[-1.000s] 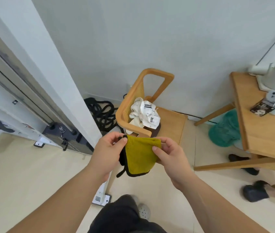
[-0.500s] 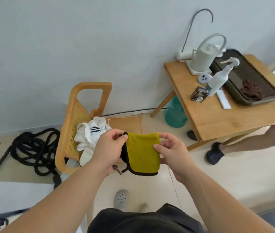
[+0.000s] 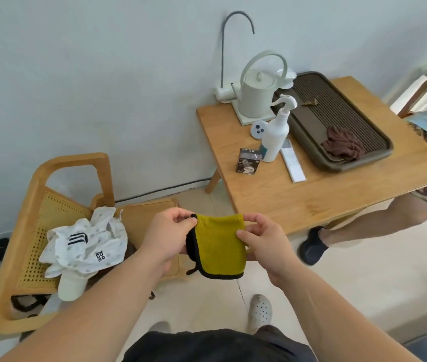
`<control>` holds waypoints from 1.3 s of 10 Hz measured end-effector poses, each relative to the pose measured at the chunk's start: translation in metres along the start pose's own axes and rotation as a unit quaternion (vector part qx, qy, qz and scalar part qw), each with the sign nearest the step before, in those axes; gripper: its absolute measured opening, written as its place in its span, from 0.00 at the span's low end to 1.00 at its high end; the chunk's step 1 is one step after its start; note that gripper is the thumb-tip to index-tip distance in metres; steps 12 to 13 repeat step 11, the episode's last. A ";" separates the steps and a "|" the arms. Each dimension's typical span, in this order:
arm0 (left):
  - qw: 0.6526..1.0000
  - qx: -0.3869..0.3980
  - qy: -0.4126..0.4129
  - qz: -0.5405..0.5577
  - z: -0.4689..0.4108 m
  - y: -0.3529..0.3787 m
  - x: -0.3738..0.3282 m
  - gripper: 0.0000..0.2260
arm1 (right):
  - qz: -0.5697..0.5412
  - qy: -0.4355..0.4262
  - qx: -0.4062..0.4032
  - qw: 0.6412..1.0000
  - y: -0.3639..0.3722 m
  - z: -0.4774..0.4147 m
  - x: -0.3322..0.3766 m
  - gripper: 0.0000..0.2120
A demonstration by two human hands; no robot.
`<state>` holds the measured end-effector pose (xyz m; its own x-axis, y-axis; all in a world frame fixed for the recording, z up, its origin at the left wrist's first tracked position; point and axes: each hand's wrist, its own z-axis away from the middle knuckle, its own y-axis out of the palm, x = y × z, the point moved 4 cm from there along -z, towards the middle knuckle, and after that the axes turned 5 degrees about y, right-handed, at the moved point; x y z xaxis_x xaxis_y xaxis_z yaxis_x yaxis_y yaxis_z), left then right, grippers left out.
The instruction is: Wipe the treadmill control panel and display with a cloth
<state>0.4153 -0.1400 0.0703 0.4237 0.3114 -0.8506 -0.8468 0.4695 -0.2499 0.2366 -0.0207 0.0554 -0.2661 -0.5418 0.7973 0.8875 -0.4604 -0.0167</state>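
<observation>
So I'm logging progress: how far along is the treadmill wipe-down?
Done: the yellow cloth is picked up. In hand: the left hand and right hand pinch its top corners, holding it hanging. Left: all the wiping; no treadmill panel or display is in view.

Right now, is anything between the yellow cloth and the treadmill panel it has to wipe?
Cannot tell: no treadmill panel shows in this view. The yellow cloth is pinched at its top corners by the left hand and right hand, hanging over the floor between the wooden chair and the wooden table.
</observation>
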 end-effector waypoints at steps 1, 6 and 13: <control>1.000 -0.013 -0.020 0.009 -0.001 0.053 -0.025 0.05 | 0.026 0.019 0.014 0.999 -0.053 -0.015 0.011 0.11; 0.992 0.005 -0.101 0.070 -0.093 0.169 -0.042 0.05 | 0.131 0.079 -0.007 0.988 -0.162 -0.124 0.038 0.11; 0.981 0.051 -0.187 -0.016 -0.140 0.190 0.001 0.17 | 0.261 0.109 -0.004 0.959 -0.172 -0.186 0.002 0.21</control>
